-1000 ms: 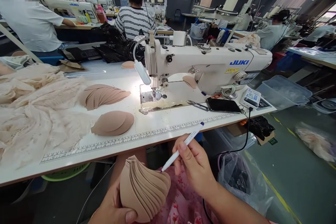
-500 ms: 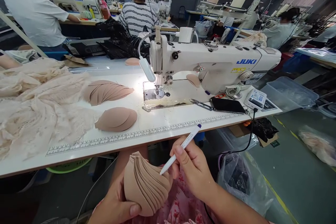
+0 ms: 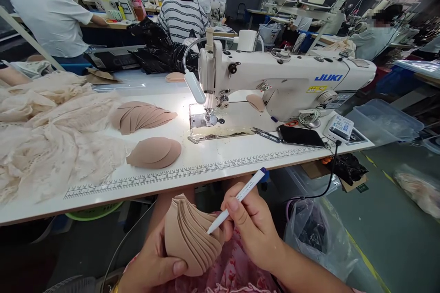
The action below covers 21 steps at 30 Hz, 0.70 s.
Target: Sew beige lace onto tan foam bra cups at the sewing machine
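Holding a fanned stack of beige pads [image 3: 192,240] in the left hand [image 3: 154,261], on the near side of the table [image 3: 185,181], with the thumb clamped over the near left face and the other fingers mostly hidden behind. Pinching a white pen [image 3: 237,201] between thumb and fingers of the right hand [image 3: 256,229], just right of the stack. Slanting the pen lengthwise from far right to near left, with its tip at the layered edges; impossible to tell whether touching or barely above. Keeping those edges crosswise to the pen, running from far left to near right and spread toward its tip. Closer to the fanned edges with the right hand, bracing from the left with the other. Facing a sewing machine [image 3: 288,73] across the table, with two more pad piles [image 3: 154,152] farther left.
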### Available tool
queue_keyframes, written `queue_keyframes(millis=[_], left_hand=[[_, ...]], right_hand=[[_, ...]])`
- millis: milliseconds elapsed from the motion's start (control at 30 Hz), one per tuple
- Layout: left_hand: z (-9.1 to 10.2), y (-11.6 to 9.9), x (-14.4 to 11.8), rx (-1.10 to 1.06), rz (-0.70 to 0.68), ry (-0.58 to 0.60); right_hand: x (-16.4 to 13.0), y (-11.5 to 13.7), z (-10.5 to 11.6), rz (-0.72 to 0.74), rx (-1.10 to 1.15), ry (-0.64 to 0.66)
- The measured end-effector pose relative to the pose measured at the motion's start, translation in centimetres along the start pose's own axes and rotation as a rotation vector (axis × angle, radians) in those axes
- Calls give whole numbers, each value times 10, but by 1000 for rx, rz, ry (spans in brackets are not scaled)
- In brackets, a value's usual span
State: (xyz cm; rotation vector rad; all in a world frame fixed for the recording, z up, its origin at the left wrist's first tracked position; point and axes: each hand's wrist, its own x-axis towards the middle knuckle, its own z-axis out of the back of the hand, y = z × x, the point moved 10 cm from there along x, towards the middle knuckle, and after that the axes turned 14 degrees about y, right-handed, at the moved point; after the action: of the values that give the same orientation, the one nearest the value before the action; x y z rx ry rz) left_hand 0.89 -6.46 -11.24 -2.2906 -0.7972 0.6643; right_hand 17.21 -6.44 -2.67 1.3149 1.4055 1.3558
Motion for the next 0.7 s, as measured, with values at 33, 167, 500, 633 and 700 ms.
queue_keyframes(millis=[33, 167, 500, 633, 700], left_hand=[[0, 0, 0, -2, 3, 1], [1, 1, -1, -2, 20, -14], [-5, -3, 2, -10, 8, 10], [-4, -4, 3, 8, -10, 25], [-3, -4, 2, 14, -13, 26]], right_hand=[[0, -1, -2, -8, 14, 12], [-1, -1, 4, 26, 100, -40], [-2, -1, 0, -5, 43, -6], [-2, 1, 1, 19, 106, -22], [-2, 3, 1, 26, 73, -28]])
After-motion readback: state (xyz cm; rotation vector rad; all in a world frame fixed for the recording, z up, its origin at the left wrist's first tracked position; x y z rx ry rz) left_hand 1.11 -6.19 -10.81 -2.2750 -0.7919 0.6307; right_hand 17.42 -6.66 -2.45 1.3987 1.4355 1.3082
